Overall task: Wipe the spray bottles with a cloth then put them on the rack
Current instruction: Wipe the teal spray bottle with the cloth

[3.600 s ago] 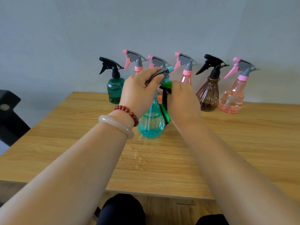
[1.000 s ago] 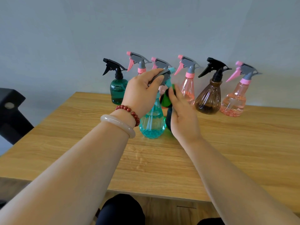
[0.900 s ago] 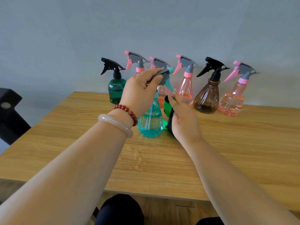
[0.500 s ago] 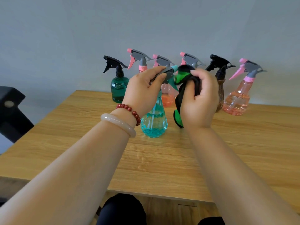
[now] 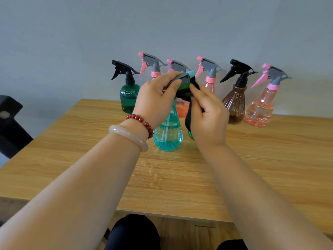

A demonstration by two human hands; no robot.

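The teal spray bottle (image 5: 168, 134) stands upright near the middle of the worktop (image 5: 252, 168), its long axis vertical. It is directly below the left hand (image 5: 156, 98), whose grip is closed round the grey trigger head (image 5: 182, 80). The right hand (image 5: 209, 114), just right of the neck, pinches a green-and-black cloth (image 5: 185, 92) and presses it against the head beneath the nozzle, so it is the wiping hand. Half a second ago the cloth was higher and farther right, at nozzle level; it has since come in and down. No rack is in view.
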